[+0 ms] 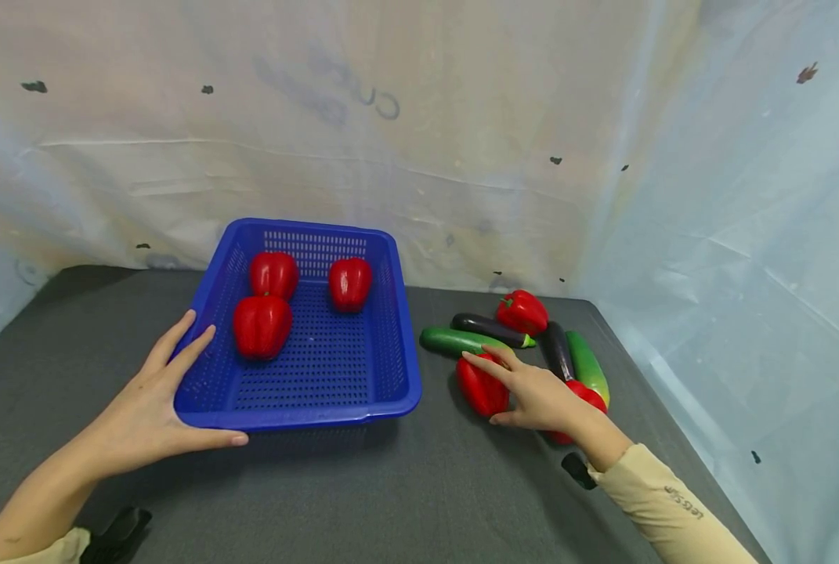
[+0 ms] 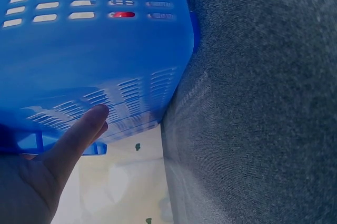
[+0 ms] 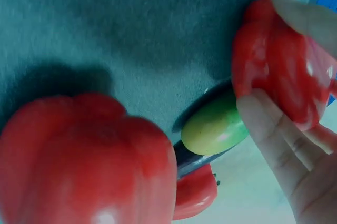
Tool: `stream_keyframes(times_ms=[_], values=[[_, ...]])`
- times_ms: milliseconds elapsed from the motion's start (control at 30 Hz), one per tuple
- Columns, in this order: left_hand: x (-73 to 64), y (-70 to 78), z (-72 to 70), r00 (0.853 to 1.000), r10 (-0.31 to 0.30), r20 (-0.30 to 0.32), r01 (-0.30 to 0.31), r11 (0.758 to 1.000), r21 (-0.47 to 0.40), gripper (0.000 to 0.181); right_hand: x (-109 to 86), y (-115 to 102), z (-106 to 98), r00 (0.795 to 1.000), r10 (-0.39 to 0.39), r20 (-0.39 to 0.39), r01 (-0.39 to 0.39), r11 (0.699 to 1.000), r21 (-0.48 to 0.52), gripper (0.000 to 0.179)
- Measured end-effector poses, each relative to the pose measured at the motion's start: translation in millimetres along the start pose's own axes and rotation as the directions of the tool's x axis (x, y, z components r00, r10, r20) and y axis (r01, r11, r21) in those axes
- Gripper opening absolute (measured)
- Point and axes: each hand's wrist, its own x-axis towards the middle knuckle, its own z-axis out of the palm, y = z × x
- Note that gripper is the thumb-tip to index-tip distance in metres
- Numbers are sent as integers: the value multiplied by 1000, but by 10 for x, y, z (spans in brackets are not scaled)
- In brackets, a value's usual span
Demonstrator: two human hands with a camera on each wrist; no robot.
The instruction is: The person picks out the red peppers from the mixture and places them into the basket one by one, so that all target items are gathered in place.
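My left hand (image 1: 139, 411) rests with straight, spread fingers against the near left corner of a blue plastic basket (image 1: 394, 409). Its thumb lies along the basket's front side. Inside the basket are a red bell pepper (image 1: 262, 327) at the left, another bell pepper (image 1: 274, 274) behind it and a third bell pepper (image 1: 350, 284) further right. On the right, my right hand (image 1: 542, 395) grips a red bell pepper (image 1: 480, 385) between thumb and fingers, close over the table. The right wrist view shows the fingertips on both sides of this pepper (image 3: 284, 69).
Near the right hand lie a green cucumber (image 1: 454, 340), a dark eggplant (image 1: 490, 329), a second eggplant (image 1: 557, 351), another cucumber (image 1: 588, 366) and a red bell pepper (image 1: 522, 312). More red pepper (image 1: 588, 395) shows partly behind the right wrist. Plastic sheeting (image 1: 461, 157) borders the grey table (image 1: 419, 501).
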Motion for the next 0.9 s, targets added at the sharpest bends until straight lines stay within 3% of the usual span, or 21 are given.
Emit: stream_keyframes(times_ms=[167,433,900], values=[[3,-3,11,1000,-8,5,8,1000,6,127,9,-4,10,999,-48,-8,47,997,-60,93],[9,0,13,1000,-13,1,13,1000,15,126,19,-2,28,997,-65,-50,62,997,-54,91],[4,-1,5,1000,-13,2,13,1000,7,129,125,-57,-15,962,-121,-246,109,992,-61,89]])
